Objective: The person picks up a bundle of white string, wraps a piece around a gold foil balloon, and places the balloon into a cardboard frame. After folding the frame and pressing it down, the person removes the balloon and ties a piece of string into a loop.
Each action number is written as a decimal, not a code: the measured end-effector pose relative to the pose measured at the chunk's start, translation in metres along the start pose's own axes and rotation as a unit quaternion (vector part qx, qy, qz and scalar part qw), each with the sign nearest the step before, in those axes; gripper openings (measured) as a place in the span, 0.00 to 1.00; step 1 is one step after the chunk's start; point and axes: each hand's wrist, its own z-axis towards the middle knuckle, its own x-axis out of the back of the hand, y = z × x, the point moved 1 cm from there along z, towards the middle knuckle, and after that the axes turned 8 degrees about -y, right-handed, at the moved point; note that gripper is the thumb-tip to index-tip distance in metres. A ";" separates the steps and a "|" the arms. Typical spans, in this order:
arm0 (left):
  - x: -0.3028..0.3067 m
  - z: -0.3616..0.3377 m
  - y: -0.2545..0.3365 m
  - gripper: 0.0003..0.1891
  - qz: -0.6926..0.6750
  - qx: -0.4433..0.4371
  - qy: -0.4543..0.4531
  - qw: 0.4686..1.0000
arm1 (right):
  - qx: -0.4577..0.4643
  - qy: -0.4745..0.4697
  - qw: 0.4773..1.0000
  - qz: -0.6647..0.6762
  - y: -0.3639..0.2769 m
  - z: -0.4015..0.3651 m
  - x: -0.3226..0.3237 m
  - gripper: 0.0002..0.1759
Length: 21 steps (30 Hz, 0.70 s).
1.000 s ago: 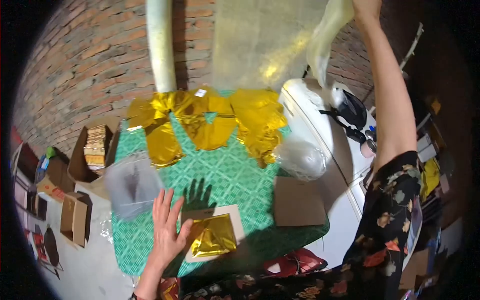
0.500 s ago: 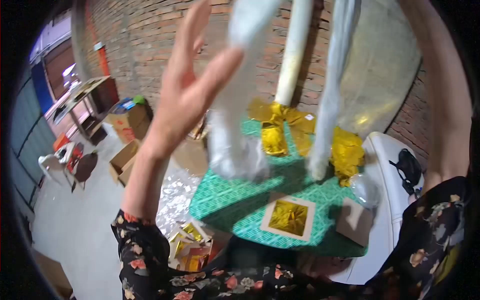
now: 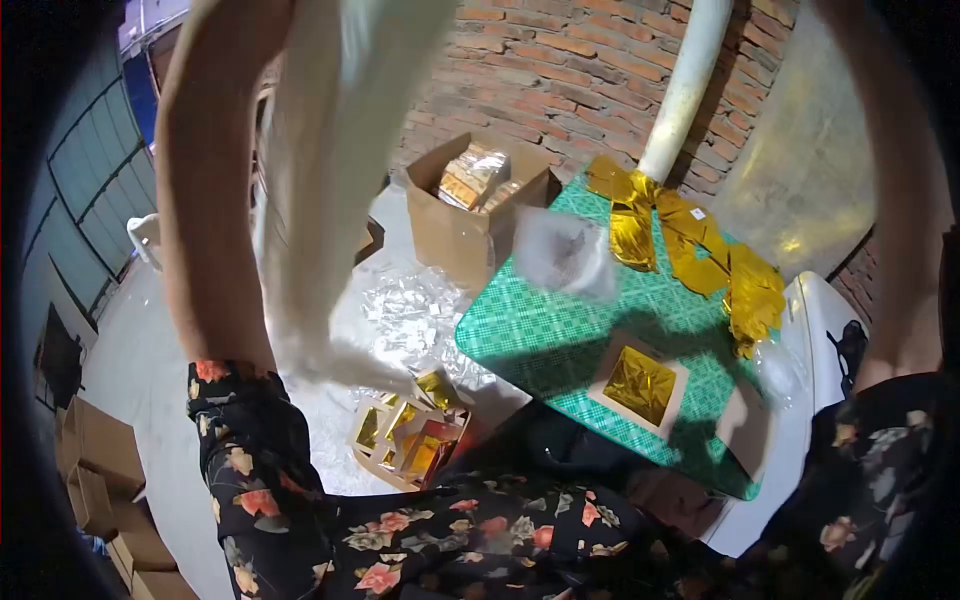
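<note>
Both of my forearms reach up past the top edge of the view, and neither hand shows. Beside my left forearm (image 3: 208,210) hangs a long, pale, whitish length of plastic-like material (image 3: 335,180), blurred by motion. Its upper end is cut off, so what holds it is hidden. My right forearm (image 3: 905,200) rises at the far right. Below, a gold foil square on a cardboard piece (image 3: 642,386) lies on the green patterned table (image 3: 540,340). A plain cardboard piece (image 3: 745,432) is to its right.
Crumpled gold foil (image 3: 755,295) and a clear plastic bag (image 3: 565,255) lie on the table. An open carton (image 3: 455,235) with wrapped packs stands behind it. Clear wrappers (image 3: 420,310) and a box of gold-lined pieces (image 3: 405,440) are on the floor. A white pole (image 3: 685,100) rises at the back.
The view has turned left. My left hand has risen out of the frame. The whitish material has swung left, away from above the table, and the strip near the pole is no longer there.
</note>
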 end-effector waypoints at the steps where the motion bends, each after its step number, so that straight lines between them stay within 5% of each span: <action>1: 0.011 -0.003 -0.009 0.38 0.023 0.034 -0.029 0.999 | -0.016 -0.014 1.000 0.020 0.009 -0.009 -0.007 0.26; 6: -0.067 -0.081 0.020 0.32 -0.132 0.122 -0.397 0.900 | -0.130 0.008 0.978 0.165 0.082 -0.097 -0.068 0.30; 9: -0.103 -0.141 -0.016 0.31 -0.211 0.241 -0.459 0.828 | -0.204 0.126 0.945 0.222 0.135 -0.168 -0.112 0.29; 15: -0.160 -0.228 -0.058 0.21 -0.267 0.412 -0.557 0.669 | -0.381 0.158 0.839 0.356 0.175 -0.277 -0.139 0.32; 19: -0.164 -0.228 -0.064 0.22 -0.079 0.387 -0.587 0.707 | -0.440 0.155 0.821 0.328 0.161 -0.316 -0.137 0.29; 21: -0.167 -0.229 -0.064 0.21 0.053 0.193 -0.577 0.792 | -0.415 0.101 0.836 0.344 0.156 -0.343 -0.132 0.25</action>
